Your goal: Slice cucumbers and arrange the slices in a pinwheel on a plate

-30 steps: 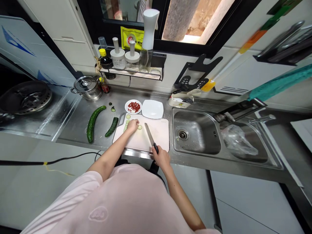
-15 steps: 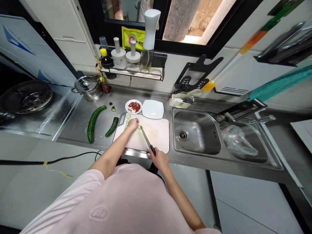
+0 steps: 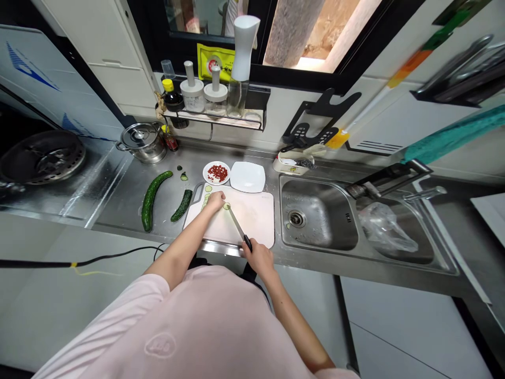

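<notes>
Right hand (image 3: pixel 258 257) closed round the handle of the knife (image 3: pixel 238 223), blade slanting up over the board (image 3: pixel 256 210), tip at a loose cucumber slice (image 3: pixel 226 206); can't tell if it's on or just above it. Left hand (image 3: pixel 215 201) on the board's left part, fingers bent and bunched near that slice; can't tell how wide they are or whether they grip anything. More slices (image 3: pixel 208 188) lie along the left side, partly hidden by the hand. Cut cucumber (image 3: pixel 182 206) and whole cucumber (image 3: pixel 150 202) on the counter, left of board; dish (image 3: pixel 205 179) of red bits (image 3: pixel 218 172) and plate (image 3: pixel 252 181) behind it. Handling, judged: knife light, stiff, handle the only safe hold. Slices light, wet, slippery, easily snapped; pinch by the rim or scoop flat. Cucumbers firm, heavier, smooth; grip round the middle, fingertips tucked.
</notes>
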A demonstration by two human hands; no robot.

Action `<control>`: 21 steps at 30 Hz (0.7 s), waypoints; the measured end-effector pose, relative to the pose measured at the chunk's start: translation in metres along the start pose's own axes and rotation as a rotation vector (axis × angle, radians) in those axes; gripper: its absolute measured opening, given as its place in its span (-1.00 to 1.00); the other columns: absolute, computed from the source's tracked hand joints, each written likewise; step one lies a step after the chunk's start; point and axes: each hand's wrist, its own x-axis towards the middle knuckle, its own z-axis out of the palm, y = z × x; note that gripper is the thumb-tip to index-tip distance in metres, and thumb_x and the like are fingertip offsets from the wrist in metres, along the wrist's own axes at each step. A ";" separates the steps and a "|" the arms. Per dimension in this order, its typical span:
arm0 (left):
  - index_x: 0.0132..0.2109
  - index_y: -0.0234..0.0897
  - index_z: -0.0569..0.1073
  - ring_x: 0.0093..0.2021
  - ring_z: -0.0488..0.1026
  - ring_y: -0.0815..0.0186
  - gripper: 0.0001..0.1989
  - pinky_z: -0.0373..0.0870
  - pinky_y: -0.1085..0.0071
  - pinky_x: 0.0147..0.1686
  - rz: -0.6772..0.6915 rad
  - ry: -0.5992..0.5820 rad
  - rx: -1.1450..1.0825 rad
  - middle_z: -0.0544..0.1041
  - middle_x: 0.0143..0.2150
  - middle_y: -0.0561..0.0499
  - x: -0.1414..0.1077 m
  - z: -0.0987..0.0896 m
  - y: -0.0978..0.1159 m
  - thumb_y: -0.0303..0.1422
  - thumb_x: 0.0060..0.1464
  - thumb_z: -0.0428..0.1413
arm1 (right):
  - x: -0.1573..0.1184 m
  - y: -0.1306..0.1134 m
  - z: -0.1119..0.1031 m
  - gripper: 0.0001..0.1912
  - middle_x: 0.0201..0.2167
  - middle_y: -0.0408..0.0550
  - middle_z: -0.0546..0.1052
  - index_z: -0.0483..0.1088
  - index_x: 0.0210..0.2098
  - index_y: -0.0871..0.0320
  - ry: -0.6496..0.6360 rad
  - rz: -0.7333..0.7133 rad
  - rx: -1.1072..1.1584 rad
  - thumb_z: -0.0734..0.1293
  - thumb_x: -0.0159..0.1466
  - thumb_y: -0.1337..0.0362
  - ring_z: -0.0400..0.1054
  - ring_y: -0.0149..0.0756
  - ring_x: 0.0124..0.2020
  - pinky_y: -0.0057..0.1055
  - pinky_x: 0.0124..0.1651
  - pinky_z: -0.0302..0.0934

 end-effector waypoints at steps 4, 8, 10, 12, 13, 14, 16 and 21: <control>-0.26 -0.19 0.47 -0.17 0.44 0.27 -0.78 0.30 0.44 -0.17 0.016 0.009 -0.005 0.53 -0.21 0.00 0.001 0.002 -0.001 -0.47 -0.15 0.17 | 0.001 0.003 -0.001 -0.53 -0.29 0.05 0.53 0.31 -0.12 0.12 -0.001 -0.020 -0.021 -0.04 0.36 -0.04 0.42 -0.18 -0.21 -0.39 -0.22 0.11; -0.25 -0.19 0.48 -0.15 0.43 0.28 -0.77 0.29 0.45 -0.16 0.007 0.002 -0.001 0.54 -0.20 0.01 0.001 0.001 -0.001 -0.48 -0.15 0.18 | 0.003 0.001 -0.003 -0.57 -0.27 0.07 0.53 0.29 -0.10 0.14 -0.031 -0.030 -0.038 -0.03 0.37 0.01 0.42 -0.16 -0.19 -0.37 -0.20 0.12; -0.25 -0.19 0.48 -0.15 0.43 0.28 -0.76 0.29 0.45 -0.16 -0.004 -0.003 -0.002 0.54 -0.20 0.01 0.000 0.000 0.000 -0.48 -0.15 0.18 | 0.003 -0.001 -0.004 -0.58 -0.26 0.08 0.53 0.28 -0.09 0.15 -0.035 -0.023 -0.050 -0.02 0.37 0.02 0.42 -0.16 -0.18 -0.36 -0.18 0.12; -0.25 -0.18 0.48 -0.15 0.43 0.27 -0.77 0.29 0.45 -0.16 -0.008 -0.006 -0.005 0.54 -0.20 0.01 0.000 0.000 0.000 -0.48 -0.15 0.18 | 0.004 -0.002 -0.004 -0.59 -0.26 0.09 0.53 0.28 -0.09 0.15 -0.036 -0.015 -0.058 -0.01 0.37 0.03 0.43 -0.16 -0.18 -0.36 -0.17 0.12; -0.25 -0.18 0.48 -0.15 0.44 0.27 -0.77 0.29 0.45 -0.16 -0.006 -0.005 -0.005 0.54 -0.20 0.01 0.000 0.000 0.000 -0.48 -0.15 0.18 | 0.004 -0.003 -0.003 -0.60 -0.25 0.10 0.53 0.28 -0.09 0.16 -0.035 -0.014 -0.062 -0.01 0.38 0.04 0.43 -0.17 -0.18 -0.35 -0.16 0.13; -0.26 -0.18 0.48 -0.15 0.44 0.26 -0.77 0.29 0.45 -0.16 -0.001 -0.004 -0.003 0.54 -0.20 0.01 0.000 0.000 0.000 -0.47 -0.15 0.18 | 0.004 -0.003 -0.003 -0.60 -0.25 0.10 0.53 0.27 -0.10 0.16 -0.035 -0.013 -0.065 -0.01 0.38 0.04 0.43 -0.16 -0.18 -0.35 -0.16 0.13; -0.26 -0.19 0.48 -0.14 0.44 0.25 -0.78 0.30 0.44 -0.16 0.008 0.003 0.003 0.54 -0.20 0.00 0.000 0.000 0.000 -0.47 -0.15 0.17 | 0.005 -0.004 -0.002 -0.60 -0.26 0.10 0.53 0.28 -0.10 0.16 -0.032 -0.022 -0.069 -0.01 0.38 0.05 0.43 -0.16 -0.18 -0.34 -0.17 0.13; -0.26 -0.19 0.48 -0.15 0.44 0.25 -0.78 0.30 0.43 -0.17 0.007 0.006 0.012 0.53 -0.20 0.00 0.002 0.002 -0.001 -0.46 -0.15 0.17 | 0.009 -0.005 -0.003 -0.61 -0.24 0.10 0.53 0.28 -0.09 0.16 -0.040 -0.024 -0.065 0.00 0.37 0.05 0.43 -0.16 -0.16 -0.34 -0.15 0.14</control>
